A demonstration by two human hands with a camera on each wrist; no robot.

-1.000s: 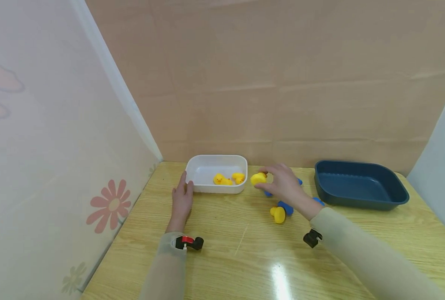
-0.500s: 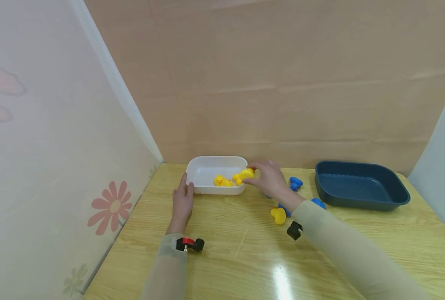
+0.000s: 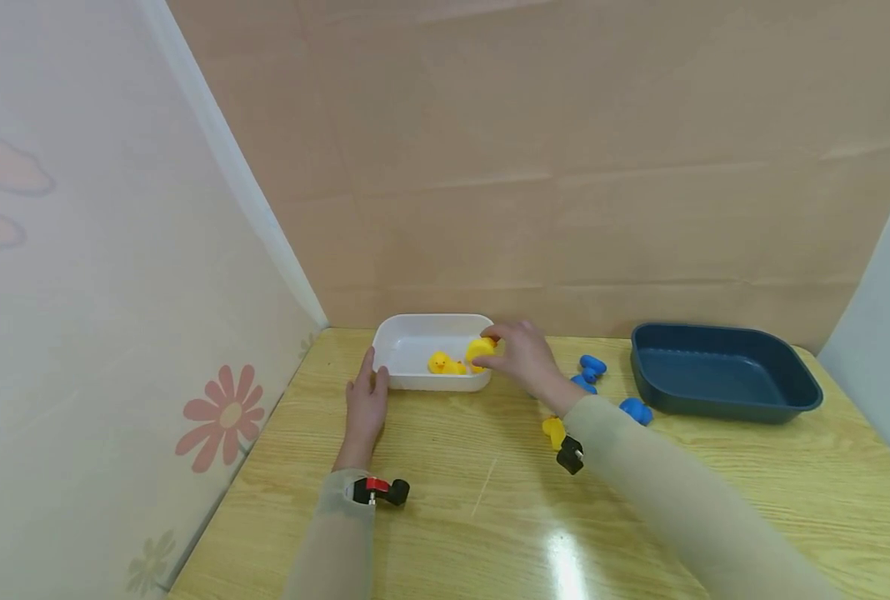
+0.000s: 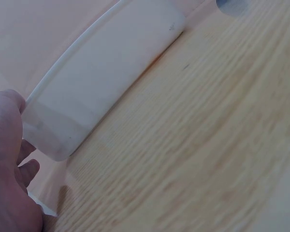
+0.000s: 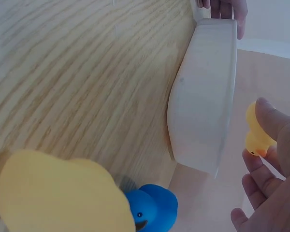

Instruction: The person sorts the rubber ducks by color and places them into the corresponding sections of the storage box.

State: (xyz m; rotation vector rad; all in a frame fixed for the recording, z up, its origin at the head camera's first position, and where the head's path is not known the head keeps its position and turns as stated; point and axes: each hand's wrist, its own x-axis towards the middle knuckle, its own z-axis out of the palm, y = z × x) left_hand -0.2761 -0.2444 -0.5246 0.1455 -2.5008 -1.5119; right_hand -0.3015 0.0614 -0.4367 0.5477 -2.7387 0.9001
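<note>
My right hand [image 3: 527, 358] pinches a yellow rubber duck [image 5: 257, 129] between thumb and fingertips, over the right end of a white plastic bin [image 3: 415, 382]. Inside that bin, a yellow duck [image 3: 439, 362] is visible near the front wall; the held duck and fingers cover whatever lies behind them. My left hand [image 3: 366, 408] rests against the bin's front left corner, its fingers extended. From the left wrist, the thumb [image 4: 9, 104] shows at the rim of the bin [image 4: 96, 72], with other fingertips beside the end wall.
Several blue rubber ducks [image 3: 635, 410] lie on the wooden table [image 3: 445, 500] right of the bin. A yellow duck [image 3: 553, 432] is partly hidden by the right wrist's camera mount. A dark blue bin [image 3: 722, 408] stands at the right, and a brown paper wall [image 3: 445, 167] rises behind.
My right hand has carried the yellow duck leftward from beside the white bin to above its right end. The left hand stays at the bin's corner.
</note>
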